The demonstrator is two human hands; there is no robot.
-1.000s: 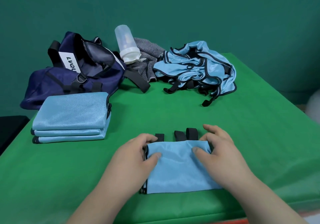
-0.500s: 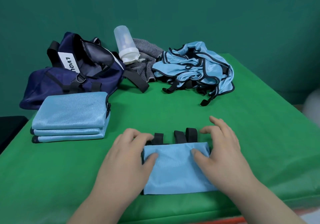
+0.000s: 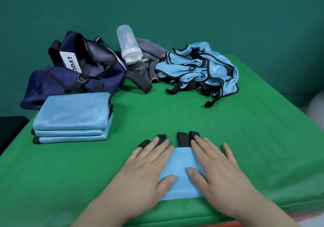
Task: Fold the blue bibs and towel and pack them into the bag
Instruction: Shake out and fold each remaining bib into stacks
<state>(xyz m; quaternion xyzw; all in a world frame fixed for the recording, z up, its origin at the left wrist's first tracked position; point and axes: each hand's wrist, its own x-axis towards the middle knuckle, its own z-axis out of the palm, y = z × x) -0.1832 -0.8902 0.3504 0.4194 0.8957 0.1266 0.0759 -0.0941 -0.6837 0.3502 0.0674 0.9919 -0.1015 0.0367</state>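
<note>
Flat down now: left hand (image 3: 145, 170) and right hand (image 3: 220, 172), grip open, fingers straight, pressing the folded bib (image 3: 180, 161) at six o'clock on the bench (image 3: 175, 112). I'd smooth outward, tuck the black straps (image 3: 181, 139) poking out at twelve, then lift it onto the folded stack (image 3: 71, 114) at ten.

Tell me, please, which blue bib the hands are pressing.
The folded bib under left hand and right hand; the stacked bibs and crumpled heap lie untouched.

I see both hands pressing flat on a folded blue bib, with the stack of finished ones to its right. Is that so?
Not quite: the head view shows the stack to the left of the folded bib, before the navy bag. The left hand and right hand do press flat on the bib.
</note>
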